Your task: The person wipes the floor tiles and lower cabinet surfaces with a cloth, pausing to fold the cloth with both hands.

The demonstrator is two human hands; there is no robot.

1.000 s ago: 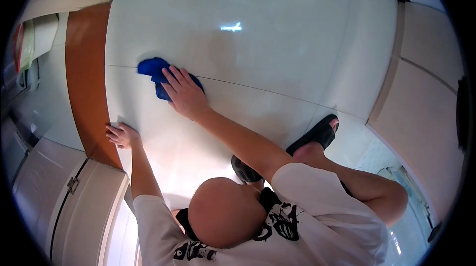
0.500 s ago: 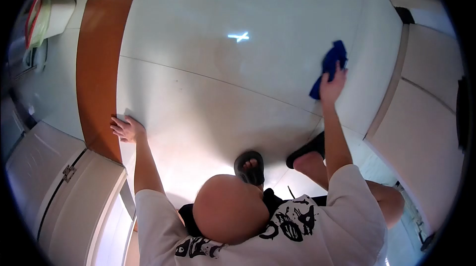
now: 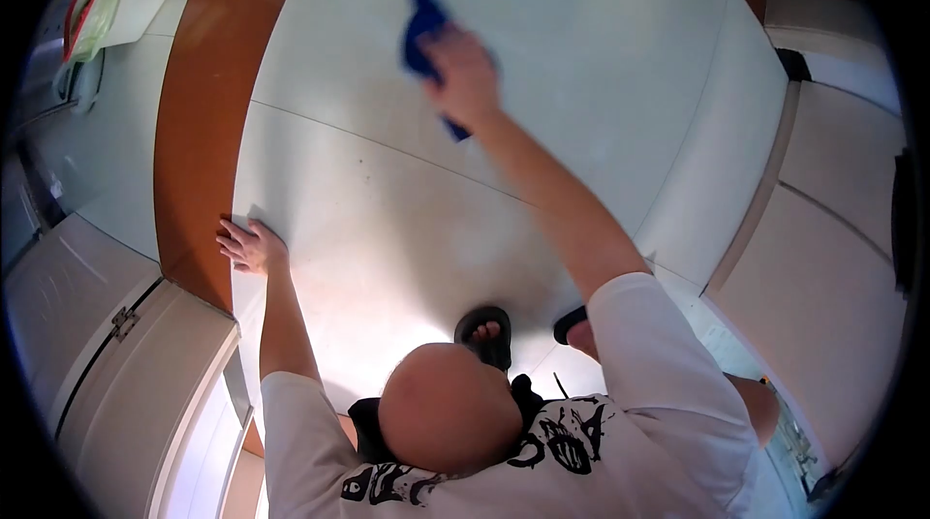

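Observation:
My right hand [image 3: 463, 78] is stretched out far ahead, pressing a crumpled dark blue cloth [image 3: 424, 27] against the pale tiled floor [image 3: 581, 54]. Motion blurs this hand and the cloth, and the palm side is hidden. Part of the cloth sticks out in front of the fingers and another bit shows below the wrist. My left hand [image 3: 254, 247] lies flat with fingers spread at the border between the pale tiles and a brown strip [image 3: 199, 122]. It holds nothing.
Dark sandals [image 3: 481, 335] are on my feet close to my body. A white door with a hinge [image 3: 124, 323] stands at left, and a bin with a light green bag [image 3: 105, 11] beyond it. Pale cabinet fronts [image 3: 819, 248] line the right side.
My right hand has swept the blue cloth across the floor from the right to the upper middle. My left hand stays in place at the brown strip.

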